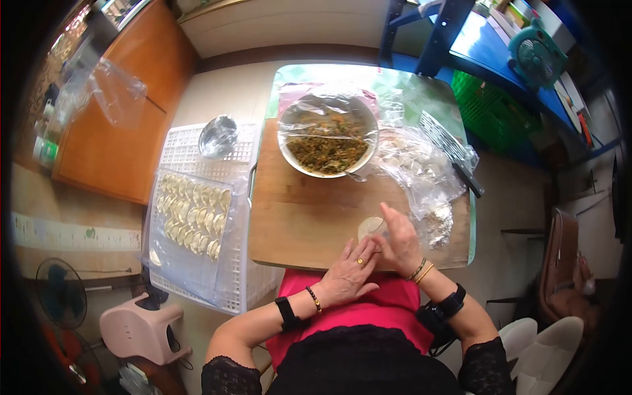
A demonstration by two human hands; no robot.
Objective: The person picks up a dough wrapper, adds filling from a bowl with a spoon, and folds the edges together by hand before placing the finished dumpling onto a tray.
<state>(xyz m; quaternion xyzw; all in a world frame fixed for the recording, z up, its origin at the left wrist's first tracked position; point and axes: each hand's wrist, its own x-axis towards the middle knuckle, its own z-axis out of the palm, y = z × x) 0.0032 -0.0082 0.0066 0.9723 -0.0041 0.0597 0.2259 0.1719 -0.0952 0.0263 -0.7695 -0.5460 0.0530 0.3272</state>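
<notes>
Wrapper (370, 228), a pale round of dough, is noted over the near part of the wooden board (303, 217), just beyond the left fingertips and partly covered by the right hand (398, 245). The left hand (345, 273) is laid out with fingers extended and thumb set apart, its fingertips brought against the right hand. Whether anything is pinched by either hand cannot be told, as the contact is hidden by the fingers; nor can it be told whether the wrapper is lifted or lying flat.

The following risks are judged present. The wrapper could be creased or torn if uneven pressure were applied where it is overlapped by the right hand. It could be dragged or stuck if the wood beneath is damp; no flour is clearly seen there, the flour heap (438, 220) being gathered to the right. That heap could be spread by a sweep of the right forearm, and the loose plastic sheet (421, 178) beside it could be snagged. The slotted tool (469, 181) is rested with its black handle toward the board's right edge, and could be knocked off if caught. By the spoon (357, 176) at its near rim, the filling bowl (322, 175) could be jogged if struck.
</notes>
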